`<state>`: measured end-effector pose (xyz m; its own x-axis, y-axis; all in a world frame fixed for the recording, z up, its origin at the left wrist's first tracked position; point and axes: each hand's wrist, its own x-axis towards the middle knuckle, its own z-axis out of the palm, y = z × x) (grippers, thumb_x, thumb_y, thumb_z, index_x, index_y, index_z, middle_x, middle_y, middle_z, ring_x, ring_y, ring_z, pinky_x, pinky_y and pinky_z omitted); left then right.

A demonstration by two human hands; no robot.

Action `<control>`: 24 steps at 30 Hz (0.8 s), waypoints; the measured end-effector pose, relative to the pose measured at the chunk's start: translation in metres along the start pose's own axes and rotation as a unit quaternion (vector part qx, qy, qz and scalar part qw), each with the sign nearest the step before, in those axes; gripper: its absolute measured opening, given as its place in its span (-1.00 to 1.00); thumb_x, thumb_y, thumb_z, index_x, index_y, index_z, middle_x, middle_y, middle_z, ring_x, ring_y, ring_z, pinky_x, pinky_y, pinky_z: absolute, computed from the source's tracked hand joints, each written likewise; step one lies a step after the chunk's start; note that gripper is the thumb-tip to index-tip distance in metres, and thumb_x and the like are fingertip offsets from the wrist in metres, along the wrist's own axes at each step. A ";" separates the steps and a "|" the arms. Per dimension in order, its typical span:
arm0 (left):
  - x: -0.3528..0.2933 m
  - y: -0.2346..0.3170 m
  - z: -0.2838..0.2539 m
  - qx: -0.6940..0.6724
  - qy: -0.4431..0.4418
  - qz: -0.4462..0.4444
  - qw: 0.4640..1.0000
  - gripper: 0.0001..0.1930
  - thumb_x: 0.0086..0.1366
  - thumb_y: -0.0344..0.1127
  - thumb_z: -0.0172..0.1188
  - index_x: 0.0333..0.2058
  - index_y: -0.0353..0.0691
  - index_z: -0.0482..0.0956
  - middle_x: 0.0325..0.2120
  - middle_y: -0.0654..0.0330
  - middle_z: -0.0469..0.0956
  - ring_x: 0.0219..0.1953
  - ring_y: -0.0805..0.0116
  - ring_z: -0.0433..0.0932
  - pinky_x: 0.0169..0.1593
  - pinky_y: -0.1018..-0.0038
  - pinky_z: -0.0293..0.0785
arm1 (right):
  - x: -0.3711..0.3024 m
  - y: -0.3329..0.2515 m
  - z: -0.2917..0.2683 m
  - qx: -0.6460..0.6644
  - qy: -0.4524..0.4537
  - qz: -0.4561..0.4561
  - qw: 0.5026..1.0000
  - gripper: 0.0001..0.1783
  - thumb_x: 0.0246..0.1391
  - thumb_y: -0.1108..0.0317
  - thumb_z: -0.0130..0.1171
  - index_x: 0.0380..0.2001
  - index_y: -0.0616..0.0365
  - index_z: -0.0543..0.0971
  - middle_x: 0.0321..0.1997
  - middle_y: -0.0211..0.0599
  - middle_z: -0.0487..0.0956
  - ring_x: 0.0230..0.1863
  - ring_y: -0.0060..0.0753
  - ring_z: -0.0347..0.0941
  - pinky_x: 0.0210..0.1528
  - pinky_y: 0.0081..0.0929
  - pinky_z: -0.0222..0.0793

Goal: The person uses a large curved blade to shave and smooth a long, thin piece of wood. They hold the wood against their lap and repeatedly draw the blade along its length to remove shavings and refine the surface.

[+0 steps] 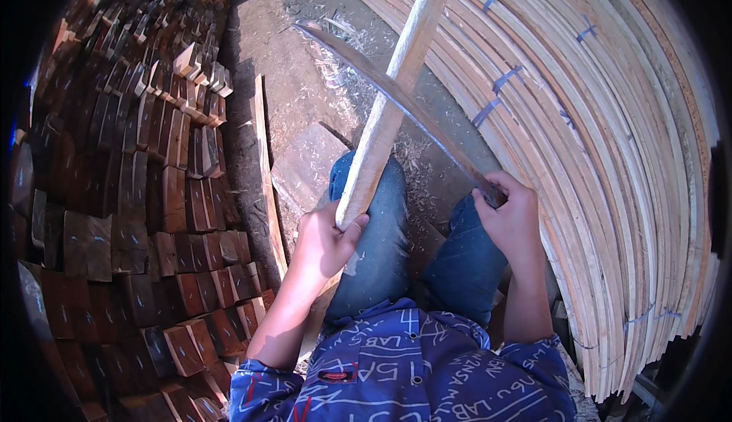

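A long pale wooden slat (374,144) slants up and away from me, its near end gripped in my left hand (326,240) above my left knee. My right hand (507,212) is closed round the handle end of a machete (435,134), over my right knee. The machete's long, slightly curved dark blade runs to the upper left and crosses over the slat near its middle. Whether the edge bites into the wood or only rests against it, I cannot tell. The handle is mostly hidden by my fingers.
Stacked dark wood blocks (152,193) fill the left side. Long bundled pale strips (587,140), tied with bluish bands, curve along the right. A flat board (309,164) lies on the ground beyond my left knee, beside a thin strip (267,170). Shavings (339,71) litter the ground ahead.
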<state>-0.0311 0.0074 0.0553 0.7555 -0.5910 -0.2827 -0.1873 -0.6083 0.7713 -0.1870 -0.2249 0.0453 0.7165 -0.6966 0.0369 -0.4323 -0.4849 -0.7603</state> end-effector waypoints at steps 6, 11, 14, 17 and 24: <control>-0.008 0.025 -0.002 0.066 0.001 0.001 0.998 -0.81 0.26 -0.37 0.24 -0.30 -0.44 0.58 -0.64 -0.19 0.54 -0.52 -0.10 0.64 -0.41 0.20 0.52 | -0.003 0.000 0.000 -0.016 -0.001 0.002 1.000 -0.80 -0.07 0.44 0.36 -0.33 0.22 0.61 -0.54 -0.08 0.59 -0.53 -0.18 0.55 -0.43 -0.36 0.40; -0.017 0.009 0.004 0.099 0.017 0.047 0.994 -0.80 0.27 -0.42 0.20 -0.20 -0.45 0.50 -0.61 -0.17 0.52 -0.56 -0.10 0.60 -0.44 0.21 0.46 | -0.008 -0.005 0.001 -0.030 0.000 -0.011 0.999 -0.78 -0.09 0.45 0.36 -0.30 0.19 0.62 -0.55 -0.09 0.58 -0.51 -0.14 0.56 -0.42 -0.32 0.41; -0.025 0.003 0.003 0.124 0.028 0.072 0.989 -0.78 0.26 -0.44 0.18 -0.16 -0.43 0.48 -0.52 -0.17 0.53 -0.52 -0.15 0.59 -0.43 0.19 0.46 | -0.012 -0.007 0.003 -0.042 -0.014 -0.016 0.999 -0.71 -0.12 0.44 0.37 -0.25 0.18 0.61 -0.52 -0.10 0.60 -0.48 -0.10 0.58 -0.41 -0.28 0.43; -0.036 0.001 0.004 0.171 0.034 0.068 0.982 -0.78 0.25 -0.44 0.18 -0.14 -0.36 0.47 -0.38 -0.19 0.54 -0.42 -0.20 0.59 -0.37 0.11 0.48 | -0.017 -0.016 0.007 -0.070 -0.031 -0.027 0.997 -0.67 -0.16 0.44 0.39 -0.23 0.16 0.60 -0.49 -0.13 0.60 -0.43 -0.08 0.58 -0.37 -0.24 0.45; -0.048 -0.008 0.011 0.160 0.050 0.015 0.986 -0.76 0.26 -0.39 0.16 -0.10 -0.22 0.44 -0.32 -0.15 0.57 -0.33 -0.25 0.58 -0.24 0.06 0.48 | -0.015 -0.021 0.018 -0.128 -0.049 -0.114 0.984 -0.72 -0.23 0.42 0.36 -0.34 0.12 0.58 -0.45 -0.16 0.60 -0.35 -0.03 0.58 -0.29 -0.16 0.46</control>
<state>-0.0731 0.0349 0.0560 0.8015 -0.5659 -0.1931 -0.3864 -0.7367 0.5550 -0.1789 -0.1949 0.0494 0.8548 -0.5062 0.1143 -0.3695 -0.7484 -0.5507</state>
